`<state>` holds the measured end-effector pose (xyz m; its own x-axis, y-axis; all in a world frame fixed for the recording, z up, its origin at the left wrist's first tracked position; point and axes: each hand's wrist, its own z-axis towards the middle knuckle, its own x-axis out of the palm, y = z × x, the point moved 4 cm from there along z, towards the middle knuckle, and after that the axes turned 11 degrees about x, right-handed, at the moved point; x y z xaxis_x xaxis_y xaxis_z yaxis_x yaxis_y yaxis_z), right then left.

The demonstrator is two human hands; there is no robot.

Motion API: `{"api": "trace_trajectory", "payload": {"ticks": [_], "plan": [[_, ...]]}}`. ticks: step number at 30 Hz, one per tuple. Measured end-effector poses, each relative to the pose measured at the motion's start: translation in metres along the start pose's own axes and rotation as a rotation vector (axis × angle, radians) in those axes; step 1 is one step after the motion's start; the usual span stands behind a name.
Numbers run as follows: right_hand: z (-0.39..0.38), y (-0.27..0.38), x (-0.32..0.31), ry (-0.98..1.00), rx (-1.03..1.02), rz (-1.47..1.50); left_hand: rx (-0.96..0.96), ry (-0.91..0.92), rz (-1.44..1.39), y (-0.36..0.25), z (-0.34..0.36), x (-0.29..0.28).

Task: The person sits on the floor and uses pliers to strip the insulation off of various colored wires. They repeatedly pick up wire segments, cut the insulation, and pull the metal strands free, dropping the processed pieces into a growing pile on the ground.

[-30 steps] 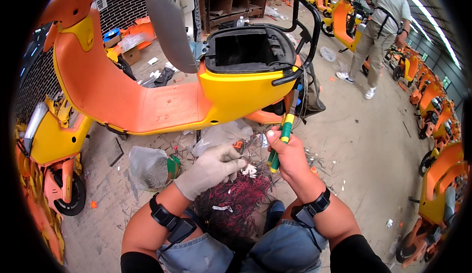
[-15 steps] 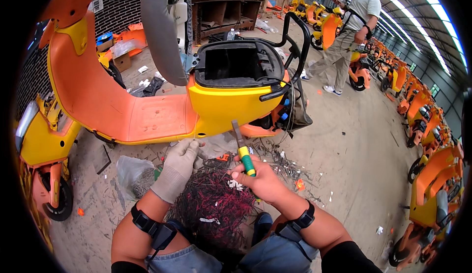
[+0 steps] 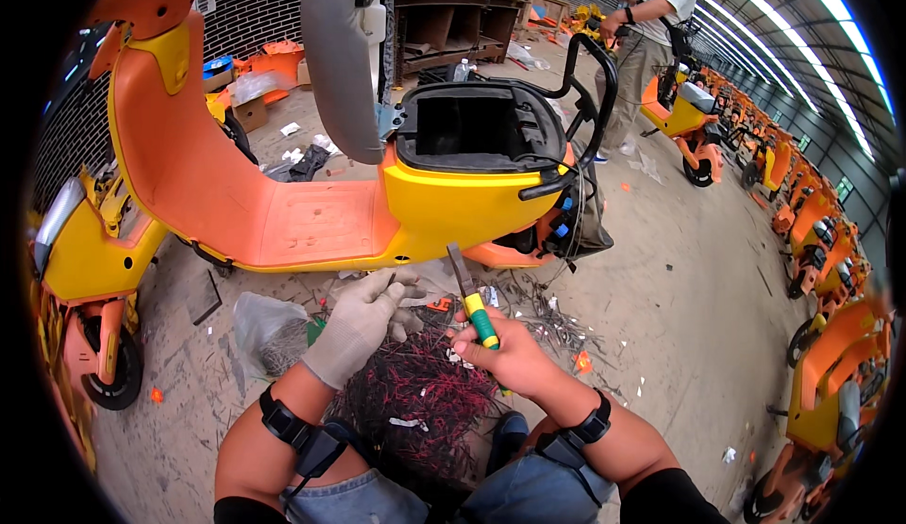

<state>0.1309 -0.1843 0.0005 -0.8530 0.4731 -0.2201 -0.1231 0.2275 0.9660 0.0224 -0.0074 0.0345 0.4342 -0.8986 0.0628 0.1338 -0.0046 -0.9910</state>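
My left hand (image 3: 363, 321), in a pale knit work glove, is closed in a pinch just below the scooter's footboard. Something thin and dark seems to stick up at its fingertips, too small to name. My bare right hand (image 3: 505, 349) grips a flat-bladed hand tool (image 3: 478, 314) by its green and yellow handle, the metal blade pointing up and slightly left. Under both hands lies a heap of thin black and red strands (image 3: 415, 415), like wire scraps. An orange and yellow scooter (image 3: 462, 198) stands ahead, its grey seat (image 3: 342, 61) tipped up over an open black compartment (image 3: 472, 127).
A clear plastic bag (image 3: 264, 326) with grey strands lies left of the heap. Another scooter (image 3: 104, 260) stands at the left, and rows of scooters (image 3: 830, 354) line the right. A person (image 3: 651, 28) stands behind the scooter. Scraps litter the concrete floor (image 3: 689, 307).
The view has shifted, so the scooter sits farther right. My left hand has moved slightly right, its fingertips now apart from the scooter's lower edge. The person behind has moved left and turned.
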Motion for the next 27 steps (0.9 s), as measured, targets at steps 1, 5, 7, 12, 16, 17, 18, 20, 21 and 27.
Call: {"api": "trace_trajectory", "payload": {"ticks": [1,5,7,12,16,17,18,20,21,27], "plan": [[-0.001,0.001,0.000,0.001,-0.003,-0.012,-0.005,-0.002,-0.009,0.001,0.001,0.000],[-0.001,0.000,0.002,0.016,0.003,-0.026,-0.024,0.034,0.030,-0.005,-0.002,-0.004],[-0.003,-0.001,0.001,0.023,0.034,0.007,-0.012,-0.007,0.075,0.007,0.002,-0.010],[-0.004,-0.006,0.000,0.013,0.007,-0.020,0.009,-0.052,0.034,0.014,0.005,-0.014],[-0.004,-0.001,0.002,0.015,-0.034,-0.041,0.043,-0.056,0.014,0.018,0.008,-0.014],[-0.004,-0.001,0.002,0.023,-0.028,-0.044,0.051,-0.053,0.017,0.018,0.009,-0.013],[-0.004,0.000,0.003,0.032,-0.022,-0.046,0.054,-0.055,0.017,0.019,0.009,-0.014],[-0.004,-0.002,0.002,0.046,-0.015,-0.051,0.061,-0.058,0.017,0.021,0.010,-0.015],[-0.005,-0.003,0.002,0.052,-0.014,-0.054,0.038,-0.062,0.014,0.019,0.010,-0.014],[-0.005,-0.002,0.003,0.083,0.003,-0.092,-0.020,-0.064,-0.009,0.004,0.006,-0.012]]}}
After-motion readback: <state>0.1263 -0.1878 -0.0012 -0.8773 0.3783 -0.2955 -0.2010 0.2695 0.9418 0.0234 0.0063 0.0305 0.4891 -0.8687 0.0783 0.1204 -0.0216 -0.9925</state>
